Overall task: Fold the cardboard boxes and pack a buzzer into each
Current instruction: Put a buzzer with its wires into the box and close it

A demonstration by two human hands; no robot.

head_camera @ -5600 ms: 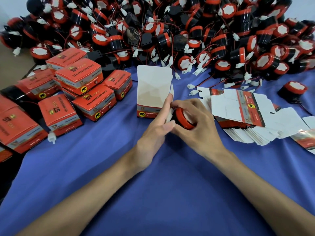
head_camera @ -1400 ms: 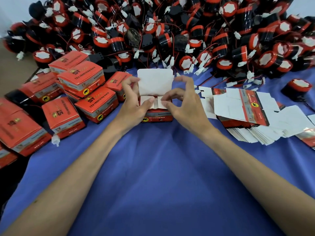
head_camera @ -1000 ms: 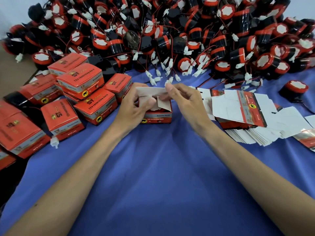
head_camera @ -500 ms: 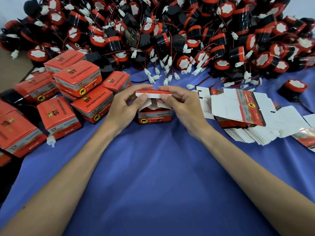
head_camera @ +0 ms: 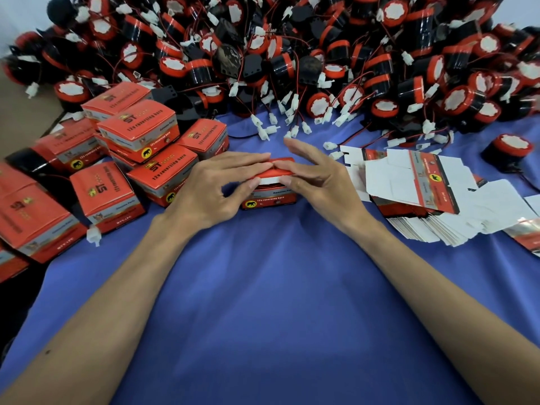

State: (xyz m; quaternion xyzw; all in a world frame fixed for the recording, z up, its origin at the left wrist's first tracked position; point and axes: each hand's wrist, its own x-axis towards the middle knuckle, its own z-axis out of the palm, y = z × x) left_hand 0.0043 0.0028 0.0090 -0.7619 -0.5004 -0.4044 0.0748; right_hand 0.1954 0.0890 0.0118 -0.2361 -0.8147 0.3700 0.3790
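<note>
Now we pinch the lid of the box w/ left hand & right hand, fingers on top, thumbs at its white flap. It sits mid blue surface, packed boxes at left, flat blanks at right, buzzers piled behind.

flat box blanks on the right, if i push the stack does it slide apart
Likely slides apart: the flat box blanks are loose and already fanned out. Each sheet looks thin, so probably light and bendy. The blue cloth may drag the bottom ones.
</note>
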